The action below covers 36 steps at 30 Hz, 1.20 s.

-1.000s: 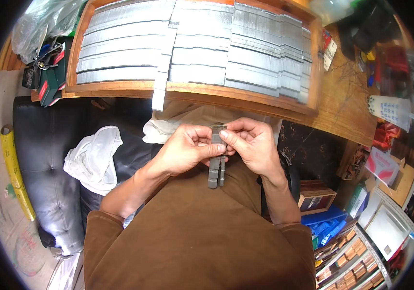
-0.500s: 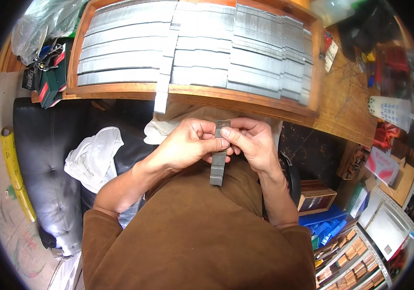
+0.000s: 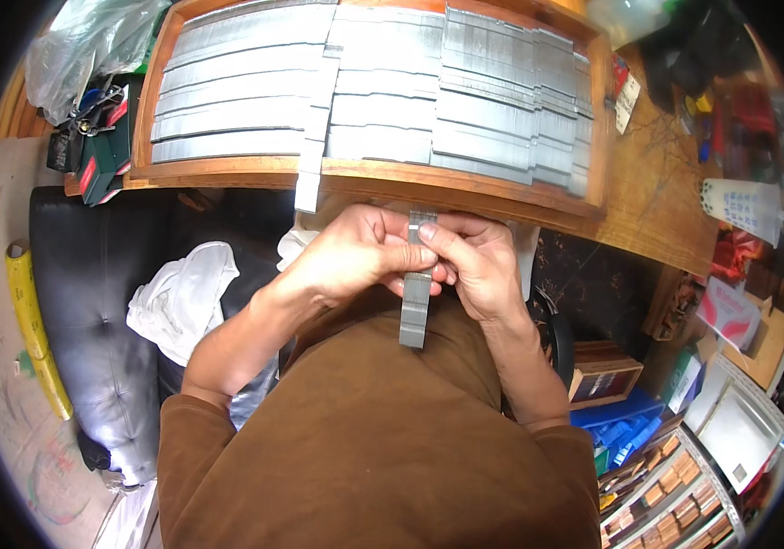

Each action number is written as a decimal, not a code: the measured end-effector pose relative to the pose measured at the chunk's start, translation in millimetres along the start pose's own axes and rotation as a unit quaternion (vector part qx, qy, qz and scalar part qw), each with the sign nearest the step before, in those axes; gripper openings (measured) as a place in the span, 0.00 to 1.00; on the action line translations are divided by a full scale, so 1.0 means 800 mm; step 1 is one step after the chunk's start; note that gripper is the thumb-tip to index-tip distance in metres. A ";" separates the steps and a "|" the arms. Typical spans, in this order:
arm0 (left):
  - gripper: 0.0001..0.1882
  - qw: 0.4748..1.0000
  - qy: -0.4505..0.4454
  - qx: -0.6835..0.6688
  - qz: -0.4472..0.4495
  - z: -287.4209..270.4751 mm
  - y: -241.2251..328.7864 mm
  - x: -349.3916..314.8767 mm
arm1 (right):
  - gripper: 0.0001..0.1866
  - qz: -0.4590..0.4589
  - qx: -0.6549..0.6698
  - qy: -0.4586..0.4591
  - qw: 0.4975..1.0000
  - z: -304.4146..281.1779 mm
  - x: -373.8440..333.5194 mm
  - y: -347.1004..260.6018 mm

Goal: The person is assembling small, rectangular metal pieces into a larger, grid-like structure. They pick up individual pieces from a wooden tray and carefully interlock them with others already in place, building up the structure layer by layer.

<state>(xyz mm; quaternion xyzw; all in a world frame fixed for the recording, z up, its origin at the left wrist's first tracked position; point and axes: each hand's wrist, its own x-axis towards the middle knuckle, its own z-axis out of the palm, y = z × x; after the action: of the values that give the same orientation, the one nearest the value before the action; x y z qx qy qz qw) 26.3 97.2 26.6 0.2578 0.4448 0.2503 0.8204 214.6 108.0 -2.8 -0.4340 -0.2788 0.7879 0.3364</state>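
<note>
My left hand and my right hand meet in front of my body, just below the wooden tray's front edge. Between them they grip a narrow stack of thin grey metal pieces, held lengthwise, its lower end hanging free over my brown shirt. Both thumbs press on its face, and the other fingers are partly hidden behind it. Beyond my hands, the shallow wooden tray holds rows of similar silvery metal pieces. One narrow row sticks out over the tray's front rim.
Left of me are a black padded seat, a crumpled white cloth and a yellow tube. Dark green boxes stand beside the tray. At right are a plastic cup, a small wooden box and a rack of small blocks.
The stack and both hands have moved slightly upward, nearer the tray. The stack's face has tilted and looks lighter. The grip stays the same.
</note>
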 end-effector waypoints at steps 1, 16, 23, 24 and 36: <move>0.12 1.000 -0.002 0.003 0.002 0.004 0.001 -0.005 | 0.07 0.014 -0.008 -0.009 1.000 0.000 -0.005 -0.004; 0.10 0.998 0.054 -0.038 0.001 0.023 -0.020 -0.035 | 0.13 -0.018 -0.077 -0.037 0.996 0.002 -0.029 -0.007; 0.10 0.998 0.039 -0.040 -0.001 0.021 -0.018 -0.034 | 0.12 -0.023 -0.067 -0.026 0.997 0.004 -0.028 -0.012; 0.10 0.998 0.038 -0.050 -0.002 0.020 -0.019 -0.033 | 0.12 -0.020 -0.066 -0.025 0.997 0.004 -0.027 -0.012; 0.11 0.999 0.023 -0.021 0.037 -0.010 -0.006 -0.001 | 0.08 -0.046 0.011 0.025 0.999 0.008 0.002 0.011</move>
<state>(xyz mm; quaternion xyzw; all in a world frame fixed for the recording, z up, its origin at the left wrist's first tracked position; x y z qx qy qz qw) 19.9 94.4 20.2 0.2506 0.4484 0.2953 0.8055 205.5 102.9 -7.2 -0.4362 -0.2808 0.7639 0.3837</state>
